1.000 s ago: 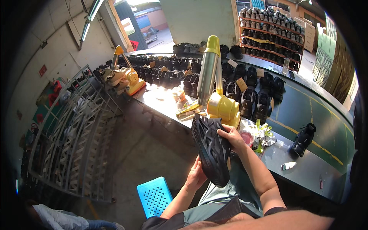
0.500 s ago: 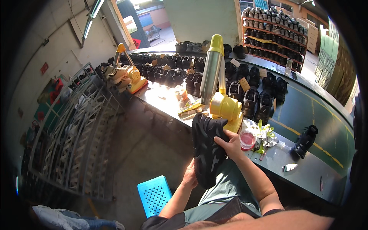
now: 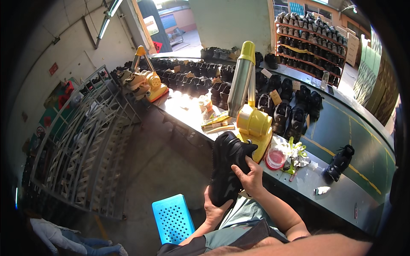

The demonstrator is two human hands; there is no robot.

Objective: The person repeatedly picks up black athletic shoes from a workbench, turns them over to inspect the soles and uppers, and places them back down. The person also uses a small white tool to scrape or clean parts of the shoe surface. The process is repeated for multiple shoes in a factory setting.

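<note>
A black sneaker (image 3: 223, 170) is held up over my lap, its heel end pointing away from me. My left hand (image 3: 217, 206) grips its near end from below, thumb laid across the upper. Around the right side of the shoe, close to the collar, my right hand (image 3: 249, 176) is closed with the thumb on top. Just beyond the shoe stands a yellow hot-air blower (image 3: 254, 121) with a steel nozzle pipe (image 3: 240, 87). A round tub of pink stuff (image 3: 275, 159) sits on the bench to the right of my right hand.
Rows of black shoes (image 3: 282, 115) line the bench (image 3: 305, 181). One black shoe (image 3: 340, 163) stands apart at right, near a small white tube (image 3: 322, 190). A blue perforated stool (image 3: 173, 218) is at lower left; metal racks (image 3: 85, 158) stand further left. A person (image 3: 64, 237) shows at bottom left.
The sneaker has turned and come slightly lower and nearer. My left hand's thumb now lies over its near end, and my right hand has shifted down. The person at lower left has moved more into view.
</note>
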